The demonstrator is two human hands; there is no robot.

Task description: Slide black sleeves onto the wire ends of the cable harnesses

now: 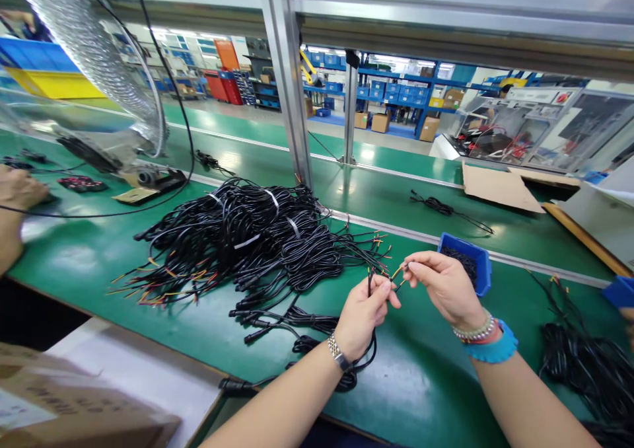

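My left hand (365, 312), with a watch on its wrist, pinches a black cable (372, 352) near its stripped end, where thin coloured wires stick out. My right hand (443, 288) is closed, thumb against fingertips, on a yellow wire (397, 273) from that end; a small dark piece shows at the fingertips, too small to name. Below my left hand the cable loops down to the green table. Just left of my hands lies a large heap of black cables (257, 230), bundled with white ties, with bare coloured wire ends and black connectors.
A blue bin (473, 258) of small black parts stands beyond my right hand. More black cables (584, 362) lie at the right. Another person's hand (20, 193) is at the left, near a fixture (151, 178) under a foil duct (89, 45). A metal post (284, 78) rises behind the heap.
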